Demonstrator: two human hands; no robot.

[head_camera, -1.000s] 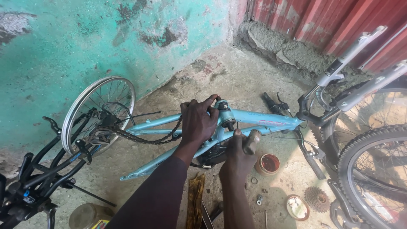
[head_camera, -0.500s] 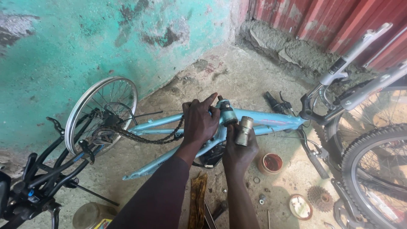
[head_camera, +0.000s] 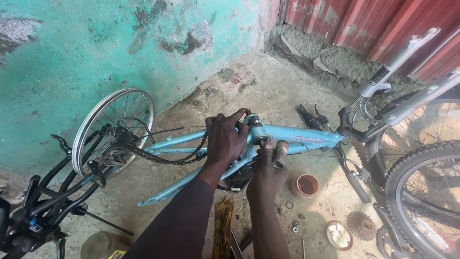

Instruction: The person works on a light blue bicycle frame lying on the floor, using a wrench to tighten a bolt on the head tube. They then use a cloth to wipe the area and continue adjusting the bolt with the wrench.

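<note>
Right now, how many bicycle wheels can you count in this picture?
3: a bare rim on the blue frame at left; a knobbly-tyred wheel at right; another wheel behind it. Others may lie hidden off-frame.

One light-blue bicycle frame [head_camera: 287, 136], one spoked rear wheel [head_camera: 115, 127], one chain [head_camera: 167, 158], one sprocket cluster [head_camera: 362, 225].

Light blue bicycle frame [head_camera: 297, 136] with a dark, rust-tinged chain [head_camera: 163, 157]. Silver rear wheel [head_camera: 112, 127] with thin grey spokes. Turquoise wall [head_camera: 96, 48], mottled with dark grey and brown patches where the paint has flaked. Red corrugated sheeting [head_camera: 345, 24], ribbed in vertical stripes. Grey-beige concrete floor [head_camera: 268, 86], faintly stained pink. Round tin [head_camera: 304, 185], tan outside and red-brown inside. Black knobbly tyre [head_camera: 407, 165]. Brown toothed sprocket cluster [head_camera: 360, 225]. Black frame [head_camera: 52, 192] at lower left. Dull metal cylinder [head_camera: 279, 153], grey with brown tarnish.
</note>
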